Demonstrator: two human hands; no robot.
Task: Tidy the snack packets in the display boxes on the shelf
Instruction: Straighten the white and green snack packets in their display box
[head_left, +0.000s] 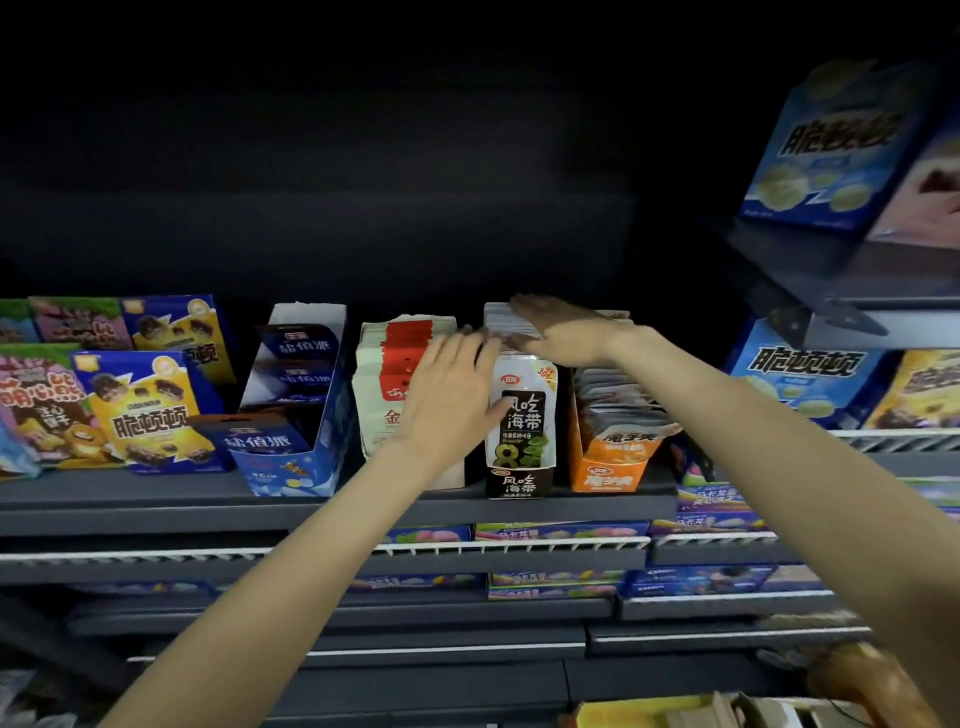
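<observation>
On the far left of the shelf (156, 493), loose biscuit boxes (140, 410) were stood upright, fronts outward, presumably so the labels could be read. Next to them a blue box (291, 467) was seen with its front cut low; only a few dark blue packets (260, 439) were left in it, one slumped forward over the front lip, so the box looked largely emptied.

Right of that, a row of white-and-red packets (387, 364) was packed upright, one behind another. The left hand (452, 395) was laid against the front of this row with fingers spread and straight, nothing gripped; the thumb was reached across to the kelp packets (522, 410). The hand was probably placed so to steady the row and keep it from tipping.

The kelp packets were stood in a black box (519, 480) at the shelf's edge. The right hand (558, 332) was rested flat, fingers straight and nothing grasped, on the packet tops, seemingly to press them level and square.

Just beside it, an orange box (608, 475) was filled with orange packets (623, 415) leaning backward in a loose fan, not yet straightened. Farther right, blue cracker boxes (800, 379) were stacked.
</observation>
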